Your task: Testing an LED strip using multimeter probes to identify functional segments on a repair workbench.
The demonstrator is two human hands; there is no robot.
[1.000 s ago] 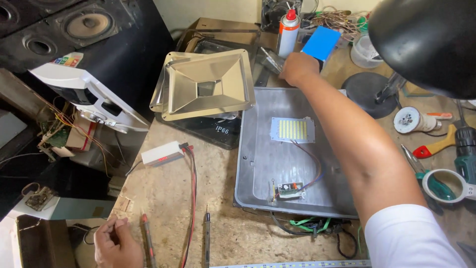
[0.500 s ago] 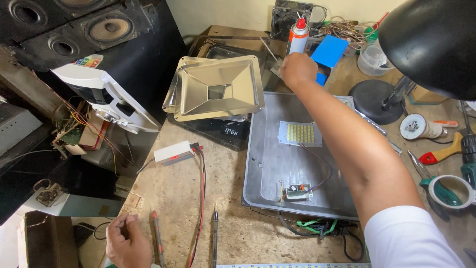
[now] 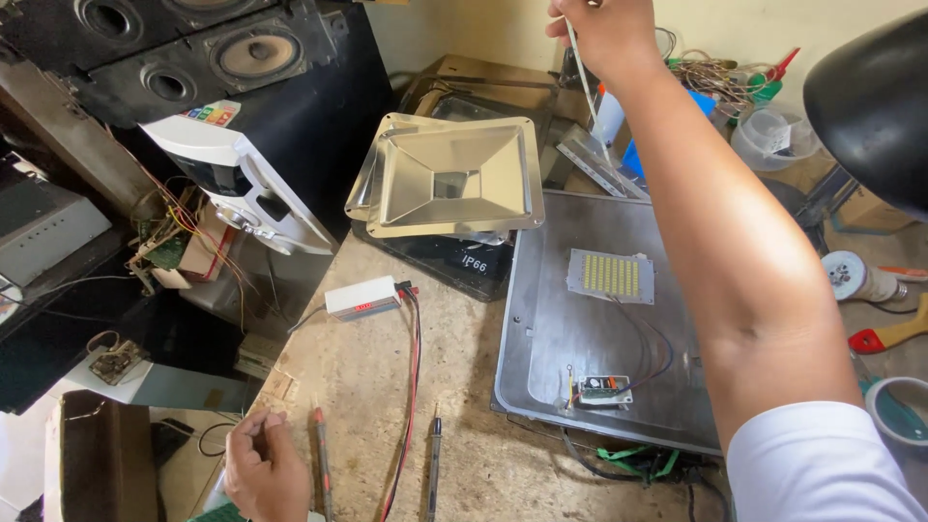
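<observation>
Fingers of right hand [image 3: 604, 29] pinch a thin rod [image 3: 585, 87]; tray [image 3: 541, 377] holds LED panel [image 3: 610, 275].

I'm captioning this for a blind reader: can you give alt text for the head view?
A right hand lifts a thin white strip above a grey metal tray holding a yellow LED panel. The left hand rests by a red probe.

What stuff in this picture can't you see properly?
- Right hand: the top edge of the head view cuts off its fingers, so how it grips the thin pale strip is hidden.
- Left hand: the bottom edge cuts it off.
- Things behind the right arm, beside the metal tray: covered.
- Small circuit board: parts too small to tell.
</observation>
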